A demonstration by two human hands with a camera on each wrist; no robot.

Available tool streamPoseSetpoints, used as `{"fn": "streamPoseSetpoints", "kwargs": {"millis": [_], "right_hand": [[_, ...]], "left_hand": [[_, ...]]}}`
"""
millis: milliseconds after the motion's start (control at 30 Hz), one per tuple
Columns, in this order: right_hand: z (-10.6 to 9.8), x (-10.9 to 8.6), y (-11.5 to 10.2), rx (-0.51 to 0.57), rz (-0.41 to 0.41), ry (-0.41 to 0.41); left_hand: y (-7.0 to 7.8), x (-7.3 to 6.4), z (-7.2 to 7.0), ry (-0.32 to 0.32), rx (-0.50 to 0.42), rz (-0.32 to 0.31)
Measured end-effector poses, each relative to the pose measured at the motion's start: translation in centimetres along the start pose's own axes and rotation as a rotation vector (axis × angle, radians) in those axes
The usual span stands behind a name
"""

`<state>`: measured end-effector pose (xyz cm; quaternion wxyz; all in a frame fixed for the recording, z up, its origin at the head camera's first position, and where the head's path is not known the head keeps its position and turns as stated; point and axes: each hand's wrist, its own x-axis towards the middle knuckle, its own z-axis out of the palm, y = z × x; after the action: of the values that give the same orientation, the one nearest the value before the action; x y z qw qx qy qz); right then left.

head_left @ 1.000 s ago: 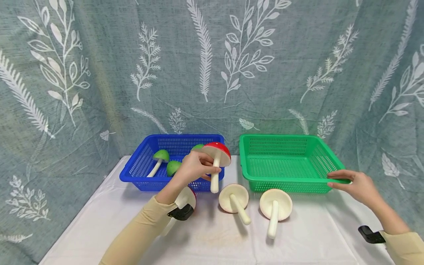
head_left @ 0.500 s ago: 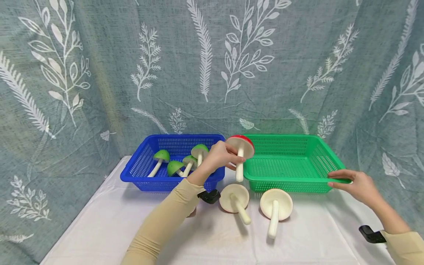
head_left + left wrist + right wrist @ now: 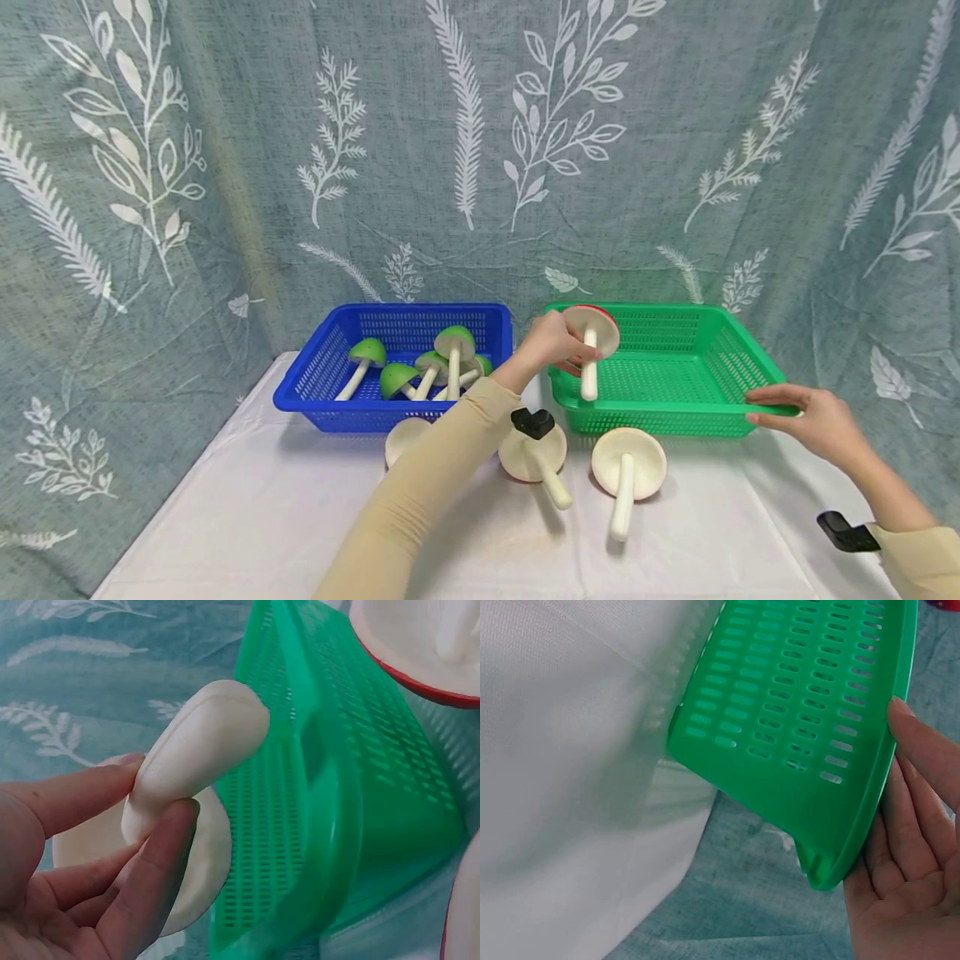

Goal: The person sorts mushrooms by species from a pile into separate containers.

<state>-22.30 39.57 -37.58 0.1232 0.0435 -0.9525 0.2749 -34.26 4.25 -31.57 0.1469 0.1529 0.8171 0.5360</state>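
Observation:
My left hand [image 3: 553,342] pinches a red-capped toy mushroom [image 3: 591,371] by its pale stem, cap up. It hangs over the left end of the green basket [image 3: 660,408]. In the left wrist view, thumb and fingertips close round the stem [image 3: 202,735], and the cap's pale underside lies behind them. At the basket's front right corner, my right hand [image 3: 813,421] holds the rim, thumb on one side and fingers on the other, as the right wrist view shows.
Left of the green basket stands a blue basket [image 3: 390,418] holding several green-capped mushrooms [image 3: 367,353]. On the white cloth in front lie upturned mushrooms: one at right [image 3: 628,475], one in the middle [image 3: 551,479], another [image 3: 405,440] partly behind my left sleeve. A patterned curtain [image 3: 480,167] hangs behind.
My left hand has carried the red-capped mushroom rightward, from above the blue basket to the left end of the green basket. The right hand stays on the rim.

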Motion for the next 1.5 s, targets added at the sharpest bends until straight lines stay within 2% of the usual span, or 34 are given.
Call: {"fn": "streamPoseSetpoints", "kwargs": {"millis": [267,467,733,900,1033,1233,1500], "right_hand": [[0.0,0.0,0.0,-0.01,-0.008,0.013],[0.1,-0.1,0.1,-0.009,-0.004,0.01],[0.1,0.0,0.1,-0.01,-0.016,0.005],[0.2,0.0,0.2,-0.013,-0.014,0.003],[0.2,0.0,0.1,-0.013,-0.008,0.002],[0.1,0.0,0.0,-0.02,-0.007,0.006],[0.0,0.0,0.1,-0.02,0.001,-0.001]], "left_hand": [[0.2,1.5,2.4,0.085,0.099,-0.038],[-0.1,2.2,3.3,0.133,0.188,-0.072],[-1.7,2.4,4.0,0.202,0.428,-0.006],[-2.1,2.5,4.4,0.217,0.508,-0.001],[-2.2,2.6,4.6,0.208,0.527,-0.033],[-2.1,2.6,4.3,0.124,0.478,-0.077],[-1.9,1.9,3.3,0.095,0.426,0.002]]}}
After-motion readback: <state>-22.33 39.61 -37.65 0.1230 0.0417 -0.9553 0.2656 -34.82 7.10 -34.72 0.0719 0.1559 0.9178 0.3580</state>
